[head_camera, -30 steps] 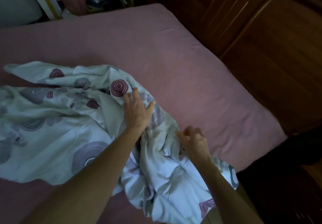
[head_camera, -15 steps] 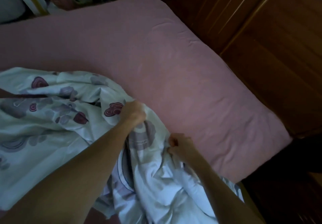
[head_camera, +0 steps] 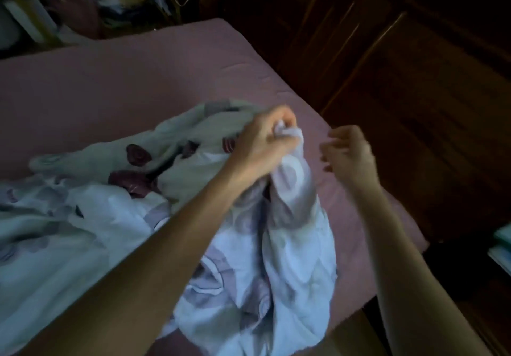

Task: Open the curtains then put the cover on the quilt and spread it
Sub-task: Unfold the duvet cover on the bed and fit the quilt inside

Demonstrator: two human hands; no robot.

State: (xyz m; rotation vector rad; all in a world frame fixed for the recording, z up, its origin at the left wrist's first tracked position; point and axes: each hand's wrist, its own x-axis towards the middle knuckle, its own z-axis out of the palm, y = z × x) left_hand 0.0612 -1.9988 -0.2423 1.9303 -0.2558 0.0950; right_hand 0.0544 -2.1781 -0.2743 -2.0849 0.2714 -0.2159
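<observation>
Pale blue cotton printed with maroon rings, the cover (head_camera: 91, 234) lies crumpled across the near side of the bed (head_camera: 143, 79), one bunched ridge of it raised off the pink sheet. At the top of that ridge the left hand (head_camera: 265, 145) is closed tight, fingers and thumb curled round a gathered white tip of fabric that pokes out past the knuckles. The right hand (head_camera: 349, 156) hangs just to the right of that tip, apart from it, fingers loosely curled and holding nothing, over the bed's right edge. Whether a quilt already sits inside the cover cannot be told; only printed cloth shows.

The step in hand looks like finding a corner or the open edge of the cover so it can be drawn over the quilt. To do it well, the left hand's grip wants to stay on the true corner, not on a random fold, and the right hand should take the seam just beside it and run along the hem away from the left hand until the opening or the next corner appears. Lifting the cloth clear of the bed would let the twisted part below the left hand fall straight. Dim light makes the seams hard to read, so feeling for them may serve better.
</observation>
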